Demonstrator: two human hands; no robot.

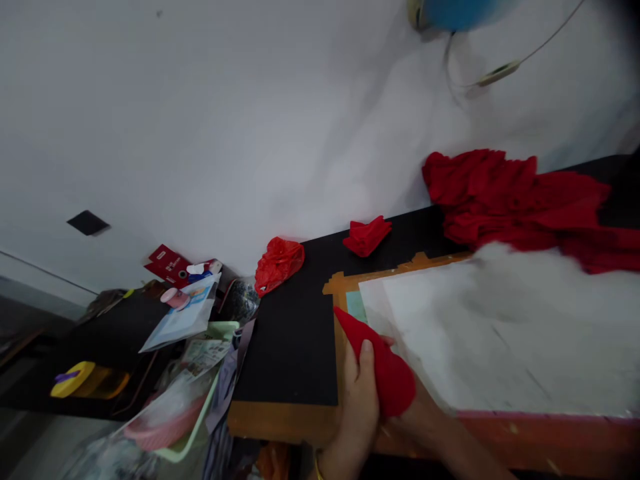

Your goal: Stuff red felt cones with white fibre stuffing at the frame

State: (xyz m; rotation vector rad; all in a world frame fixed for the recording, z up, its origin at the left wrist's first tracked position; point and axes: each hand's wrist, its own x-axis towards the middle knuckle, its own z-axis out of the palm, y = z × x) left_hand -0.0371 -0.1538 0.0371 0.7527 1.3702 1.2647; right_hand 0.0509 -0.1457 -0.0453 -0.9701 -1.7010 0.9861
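Observation:
My left hand [355, 407] grips a red cone-shaped piece of cloth [385, 377] at the near edge of the table, thumb pressed on top of it. My right hand [426, 412] reaches in from the lower right and lies under the same cloth, with its fingers mostly hidden. The cloth sits over the corner of a large white sheet [500, 333], which lies on an orange-brown board [340, 288]. A small folded red piece [367, 235] rests farther back on the black tabletop [290, 333]. A big heap of red fabric [520, 197] lies at the back right.
A crumpled red plastic bag [279, 263] sits at the table's back left corner. Left of the table is clutter: a green tray [197, 427], papers, a pink tape roll [175, 298], a red box [167, 263] and a yellow object [75, 380]. The white wall stands close behind.

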